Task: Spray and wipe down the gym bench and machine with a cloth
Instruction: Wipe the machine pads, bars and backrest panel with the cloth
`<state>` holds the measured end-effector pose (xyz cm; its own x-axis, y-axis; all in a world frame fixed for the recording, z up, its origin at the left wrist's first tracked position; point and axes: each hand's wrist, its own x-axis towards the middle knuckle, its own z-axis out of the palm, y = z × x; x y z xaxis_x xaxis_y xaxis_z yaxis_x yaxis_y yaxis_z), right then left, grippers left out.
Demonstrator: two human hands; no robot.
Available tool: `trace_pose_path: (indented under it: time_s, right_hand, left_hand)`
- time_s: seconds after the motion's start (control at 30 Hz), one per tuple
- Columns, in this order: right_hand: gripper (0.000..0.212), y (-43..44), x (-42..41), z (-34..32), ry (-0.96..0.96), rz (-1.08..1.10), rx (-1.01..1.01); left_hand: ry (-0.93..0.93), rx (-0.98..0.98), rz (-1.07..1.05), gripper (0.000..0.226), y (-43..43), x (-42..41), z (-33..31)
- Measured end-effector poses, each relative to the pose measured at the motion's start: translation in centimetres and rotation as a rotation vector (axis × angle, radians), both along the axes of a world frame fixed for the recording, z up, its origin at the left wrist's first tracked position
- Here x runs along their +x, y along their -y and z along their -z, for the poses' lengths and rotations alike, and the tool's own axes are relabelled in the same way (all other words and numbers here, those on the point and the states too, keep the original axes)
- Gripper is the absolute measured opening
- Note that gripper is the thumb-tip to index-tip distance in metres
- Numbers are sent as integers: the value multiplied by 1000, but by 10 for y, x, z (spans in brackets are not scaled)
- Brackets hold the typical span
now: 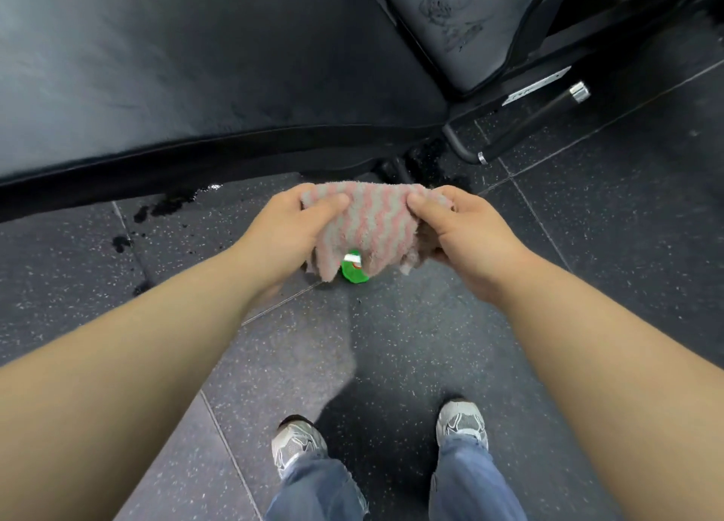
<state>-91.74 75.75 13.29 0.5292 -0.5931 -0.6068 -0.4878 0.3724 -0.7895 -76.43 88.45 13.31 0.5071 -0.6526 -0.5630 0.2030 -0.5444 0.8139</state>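
The left hand [290, 230] and right hand [466, 234] each pinch a top corner of the striped cloth [368, 223], stretched crosswise between them above the floor [391, 344]. The long bench pad [196, 70] lies ahead-left, nearer the left hand; the wet seat pad [462, 23] ahead-right.

Speckled floor [391, 344] bears wet splashes [172, 203] and a green bottle [353, 272].

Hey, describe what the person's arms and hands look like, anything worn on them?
Both forearms are bare, with no sleeves in view. The left hand and right hand wear no gloves, and no watch, bracelet or ring shows. Lower down are blue jeans and grey-white sneakers.
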Motion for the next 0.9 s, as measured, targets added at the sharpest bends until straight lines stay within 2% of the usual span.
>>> trace_pose_path:
  time_s: [0.1,0.13,0.2,0.23,0.3,0.37,0.43,0.5,0.63,0.73,0.83,0.9]
  right_hand:
    - [16,3,10,8,8,80,59]
    - [15,5,12,9,6,107,87]
    - [15,10,14,23,-16,154,144]
    - [15,11,13,34,-39,169,171]
    - [13,7,8,55,-134,144,177]
    - [9,11,6,86,-293,0,99]
    - [22,13,1,117,-461,-207,-37]
    - [46,15,1,148,-584,-458,-171]
    - [81,18,7,207,-681,-708,-246]
    - [94,14,23,249,-719,-867,-275]
    - [86,3,39,284,-670,-868,-285]
    - [65,-8,49,300,-628,-846,-316]
  left_hand:
    - [-398,-66,-77,34,6,4,7]
    - [-453,-41,-79,37,6,4,12]
    - [-441,51,-101,30,7,5,32]
    - [-381,110,-117,24,7,4,43]
    - [-136,242,-68,20,0,6,65]
    - [133,352,12,17,3,11,89]
    - [309,436,110,20,7,14,117]
    - [367,472,171,31,11,17,151]
    - [243,444,192,29,21,23,211]
    - [93,453,174,24,21,27,240]
    - [-44,411,135,22,19,22,252]
    - [-139,349,75,26,16,18,254]
